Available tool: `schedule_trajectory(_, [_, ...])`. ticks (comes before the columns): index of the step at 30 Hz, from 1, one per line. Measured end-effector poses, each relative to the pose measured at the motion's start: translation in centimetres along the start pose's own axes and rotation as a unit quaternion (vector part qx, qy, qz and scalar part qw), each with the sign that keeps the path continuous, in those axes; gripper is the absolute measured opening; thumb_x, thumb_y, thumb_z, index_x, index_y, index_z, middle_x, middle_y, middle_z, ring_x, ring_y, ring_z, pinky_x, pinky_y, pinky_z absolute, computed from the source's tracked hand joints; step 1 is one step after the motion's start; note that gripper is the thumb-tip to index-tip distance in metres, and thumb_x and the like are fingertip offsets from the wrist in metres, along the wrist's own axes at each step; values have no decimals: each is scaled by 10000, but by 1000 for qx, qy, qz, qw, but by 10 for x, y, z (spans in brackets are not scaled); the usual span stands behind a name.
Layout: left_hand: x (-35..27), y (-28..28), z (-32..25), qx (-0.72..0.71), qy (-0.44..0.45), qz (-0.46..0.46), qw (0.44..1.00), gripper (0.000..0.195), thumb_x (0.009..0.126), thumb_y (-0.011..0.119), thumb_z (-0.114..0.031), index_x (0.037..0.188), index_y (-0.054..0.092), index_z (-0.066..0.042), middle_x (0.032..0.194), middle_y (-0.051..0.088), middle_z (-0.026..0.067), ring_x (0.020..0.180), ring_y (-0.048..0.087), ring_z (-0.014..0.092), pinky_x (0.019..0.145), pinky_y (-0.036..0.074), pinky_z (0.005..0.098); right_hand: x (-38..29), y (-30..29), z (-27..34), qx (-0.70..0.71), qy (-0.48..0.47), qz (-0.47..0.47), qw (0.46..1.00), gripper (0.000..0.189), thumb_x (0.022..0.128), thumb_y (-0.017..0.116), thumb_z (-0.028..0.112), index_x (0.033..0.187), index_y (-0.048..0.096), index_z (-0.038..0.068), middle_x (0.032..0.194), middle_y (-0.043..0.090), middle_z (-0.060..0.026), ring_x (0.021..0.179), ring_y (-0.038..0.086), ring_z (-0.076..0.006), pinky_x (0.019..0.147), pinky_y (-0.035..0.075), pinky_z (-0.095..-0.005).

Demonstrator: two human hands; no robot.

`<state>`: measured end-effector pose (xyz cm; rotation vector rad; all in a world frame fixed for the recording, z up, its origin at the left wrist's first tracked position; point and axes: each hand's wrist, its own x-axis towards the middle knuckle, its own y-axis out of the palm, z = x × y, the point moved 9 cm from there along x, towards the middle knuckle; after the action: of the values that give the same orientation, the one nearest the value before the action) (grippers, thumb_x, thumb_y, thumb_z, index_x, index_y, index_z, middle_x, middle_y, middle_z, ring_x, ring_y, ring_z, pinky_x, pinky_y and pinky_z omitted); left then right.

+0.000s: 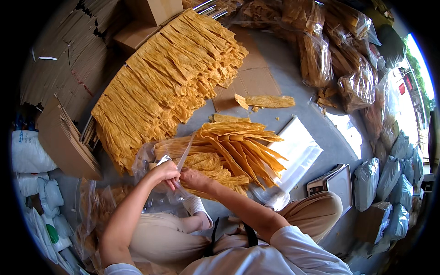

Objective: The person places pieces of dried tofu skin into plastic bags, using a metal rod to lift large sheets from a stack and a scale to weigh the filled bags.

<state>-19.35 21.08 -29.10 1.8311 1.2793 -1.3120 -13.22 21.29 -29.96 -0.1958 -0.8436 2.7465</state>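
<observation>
A bundle of folded, yellow-orange dried sheets, apparently tofu skin [237,147], lies on the floor before me. Its left end is inside a clear plastic bag [142,161], while the loose right ends fan out. My left hand [165,173] has its fingers curled on the bag's plastic near the mouth. Close beside it, my right hand [193,178] pinches the same film; its fingertips are partly hidden. From between the hands a taut strip of film rises over the bundle. Shorter crinkled pieces [206,165] lie at the bundle's near side.
Behind stands a long row of draped yellow sheets [165,79]. Flat white plastic bags [299,147] lie right of the bundle, near a scale [330,185]. Filled clear bags [316,58] are piled at back right, grey parcels [367,182] at right. Cardboard [65,137] leans at left.
</observation>
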Motion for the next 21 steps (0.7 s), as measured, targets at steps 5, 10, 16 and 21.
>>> schedule_trajectory(5, [11,-3,11,19,2,-1,1000,95,728,516,-21,702,522,69,670,618,173,523,647,244,438,524,293,-73,-86,-22,-174,63,-275,944,433,740,552,-9,1172,516,-5,1262,483,-192,1232,405,-332,1054,304,-413])
schedule_trajectory(10, [10,1,11,15,19,6,1000,96,747,499,-25,754,519,69,689,624,178,530,643,209,444,510,276,-188,-170,-135,-201,371,-378,824,1234,533,846,368,1426,66,25,1495,31,-191,1384,-30,-341,1116,15,-498])
schedule_trajectory(16, [12,2,3,35,24,9,999,122,754,499,-29,775,521,89,699,625,189,532,639,219,456,526,291,-149,-124,-184,-26,362,-92,927,1230,474,872,357,1429,139,101,1425,246,-206,1335,188,-404,1090,141,-524])
schedule_trajectory(21, [10,2,-1,29,14,-2,999,134,763,496,-34,780,516,98,706,624,202,550,643,234,459,532,296,-141,-93,-186,-52,369,-153,915,1235,470,868,389,1434,150,109,1431,225,-224,1323,211,-401,1058,231,-494])
